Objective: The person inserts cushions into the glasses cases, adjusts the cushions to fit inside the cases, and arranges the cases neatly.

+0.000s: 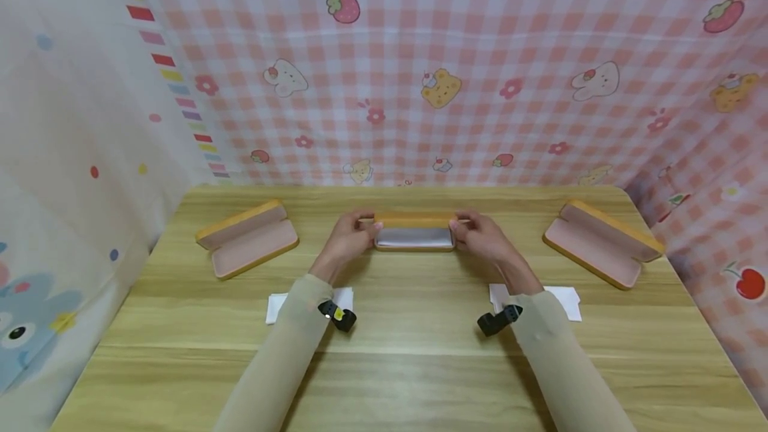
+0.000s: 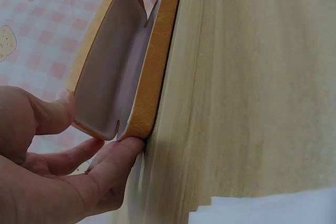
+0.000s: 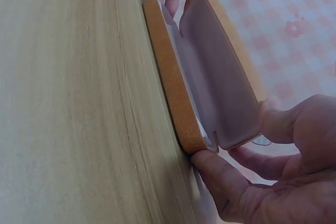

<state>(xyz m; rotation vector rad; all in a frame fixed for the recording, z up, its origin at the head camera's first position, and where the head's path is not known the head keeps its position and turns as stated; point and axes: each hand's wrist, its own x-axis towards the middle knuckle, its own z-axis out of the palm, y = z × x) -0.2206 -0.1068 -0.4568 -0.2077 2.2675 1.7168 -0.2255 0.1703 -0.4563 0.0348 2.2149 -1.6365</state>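
A glasses case (image 1: 415, 221), orange-brown outside with a pale lining, stands partly open at the table's back middle. My left hand (image 1: 351, 239) grips its left end, thumb on the lid's edge and fingers against the end. At the opposite end my right hand (image 1: 483, 237) holds it in the same way. Both wrist views show the lid tilted above the base of the case (image 2: 149, 72), (image 3: 176, 80). A strip of white shows inside along the base's edge; what it is, I cannot tell.
Another opened glasses case (image 1: 255, 249) lies at the left, and one more (image 1: 591, 252) at the right. White folded pieces (image 1: 343, 297), (image 1: 567, 302) lie partly hidden beneath the forearms. A checked curtain (image 1: 384, 85) hangs behind the wooden table (image 1: 414, 379).
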